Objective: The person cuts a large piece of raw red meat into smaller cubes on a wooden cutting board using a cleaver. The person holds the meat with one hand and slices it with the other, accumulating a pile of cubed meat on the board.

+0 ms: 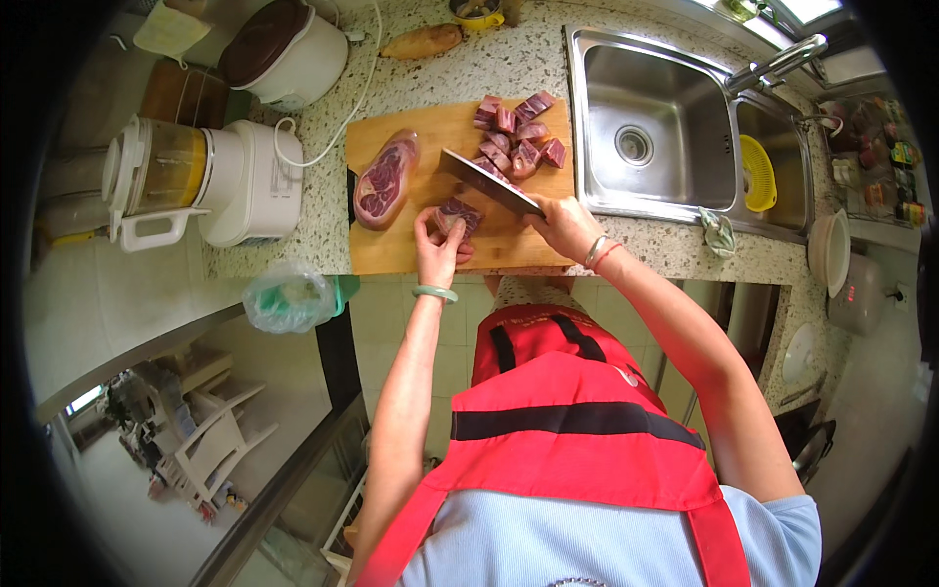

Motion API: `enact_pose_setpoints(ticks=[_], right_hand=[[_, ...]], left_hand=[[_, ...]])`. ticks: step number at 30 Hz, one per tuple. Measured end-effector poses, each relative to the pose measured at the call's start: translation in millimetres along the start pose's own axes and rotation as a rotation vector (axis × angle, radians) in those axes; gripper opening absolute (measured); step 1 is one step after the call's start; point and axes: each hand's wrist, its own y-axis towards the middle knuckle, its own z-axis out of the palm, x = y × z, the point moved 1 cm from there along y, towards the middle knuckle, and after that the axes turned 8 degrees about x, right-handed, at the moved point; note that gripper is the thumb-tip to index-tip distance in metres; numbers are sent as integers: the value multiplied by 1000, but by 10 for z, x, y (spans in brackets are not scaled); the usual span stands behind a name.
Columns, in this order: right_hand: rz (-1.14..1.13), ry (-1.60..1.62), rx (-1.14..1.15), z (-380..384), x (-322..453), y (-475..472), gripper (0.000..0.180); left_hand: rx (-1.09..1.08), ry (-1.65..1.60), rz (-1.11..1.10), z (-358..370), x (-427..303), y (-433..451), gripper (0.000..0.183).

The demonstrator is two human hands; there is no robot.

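Observation:
On a wooden cutting board [374, 253] lies a large slab of raw meat [385, 180] at the left. Several chunks of raw meat [524, 150] are heaped at the upper right. My left hand [442, 248], with a green bangle at the wrist, grips a smaller piece of raw meat [456, 214] near the board's front edge. The handle of a kitchen knife [488, 181] is in my right hand [566, 226]. Its broad blade slants up and left, between the held piece and the heap, partly covering a chunk.
Right of the board is a steel double sink [660, 132] with a yellow basket [758, 172] and a cloth [717, 233] on its front edge. A blender [176, 176], a rice cooker [293, 55] and a white cord stand left. A bag-lined green bin [290, 296] hangs at the counter's edge.

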Motion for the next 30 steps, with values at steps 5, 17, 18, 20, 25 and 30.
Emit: enact_pose_setpoints(ticks=[5, 17, 18, 20, 25, 30], right_hand=[[-2, 124, -91, -132, 234, 35, 31], [100, 71, -15, -34, 227, -396, 22], [105, 59, -10, -26, 250, -404, 21], [115, 34, -1, -5, 305, -431, 19], [149, 72, -20, 17, 342, -463, 19], [119, 98, -53, 87, 177, -503, 18]], left_hand=[[-43, 32, 69, 9, -24, -51, 51], [-29, 309, -324, 212, -443, 13, 47], [-38, 309, -308, 215, -419, 41, 46], [-55, 293, -248, 227, -343, 23, 45], [-76, 113, -105, 187, -263, -69, 44], [-139, 310, 247, 176, -152, -33, 46]])
